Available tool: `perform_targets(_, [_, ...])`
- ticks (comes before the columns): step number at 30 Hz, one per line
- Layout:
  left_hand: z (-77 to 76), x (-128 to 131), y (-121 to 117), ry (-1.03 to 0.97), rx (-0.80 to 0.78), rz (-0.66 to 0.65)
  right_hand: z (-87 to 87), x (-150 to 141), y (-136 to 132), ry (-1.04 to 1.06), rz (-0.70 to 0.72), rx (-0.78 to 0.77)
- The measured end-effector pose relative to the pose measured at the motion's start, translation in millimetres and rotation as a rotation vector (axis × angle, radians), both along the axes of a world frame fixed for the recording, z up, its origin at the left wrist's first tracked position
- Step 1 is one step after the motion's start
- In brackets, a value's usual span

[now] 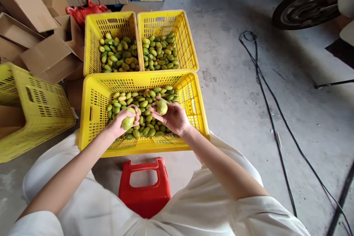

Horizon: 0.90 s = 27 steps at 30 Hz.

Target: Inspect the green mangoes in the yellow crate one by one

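My left hand [125, 122] has its fingers wrapped round a pale green oval fruit [128, 118], above the left part of the near yellow crate [95, 132]. A second yellow-green fruit [162, 107] rests in my right hand [175, 118], palm turned up and fingers partly curled around it. Both hands are over the crate, a short way apart. Below them lie many loose green and yellowish oval fruits [151, 132], partly hidden by my hands. Their exact kind I cannot make out.
Behind stand two more yellow crates [110, 16] [189, 44] of similar fruit. Cardboard boxes [47, 57] and a tilted yellow crate [47, 99] are at left. A red stool [143, 195] sits between my legs. Black cable [272, 107] crosses the floor near a wheel [306, 3].
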<state>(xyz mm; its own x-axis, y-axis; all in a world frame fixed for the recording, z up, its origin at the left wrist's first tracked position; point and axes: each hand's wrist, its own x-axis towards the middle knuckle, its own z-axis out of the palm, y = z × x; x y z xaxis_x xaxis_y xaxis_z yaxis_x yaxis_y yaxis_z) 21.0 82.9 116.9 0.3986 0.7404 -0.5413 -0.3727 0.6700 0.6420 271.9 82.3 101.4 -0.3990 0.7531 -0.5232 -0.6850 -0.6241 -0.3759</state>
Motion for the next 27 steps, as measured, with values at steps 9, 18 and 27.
perform_targets(9, [9.1,7,4,-0.001,-0.115,0.201,-4.3,-2,-5,-0.050,-0.012,0.018])
perform_targets(18, [6.1,3,7,0.005,-0.173,0.365,-3.8,0,-2,0.002,0.014,0.083])
perform_targets(27, [-6.1,-3,2,0.103,-0.004,0.173,-3.7,-5,-6,-0.030,0.057,0.101])
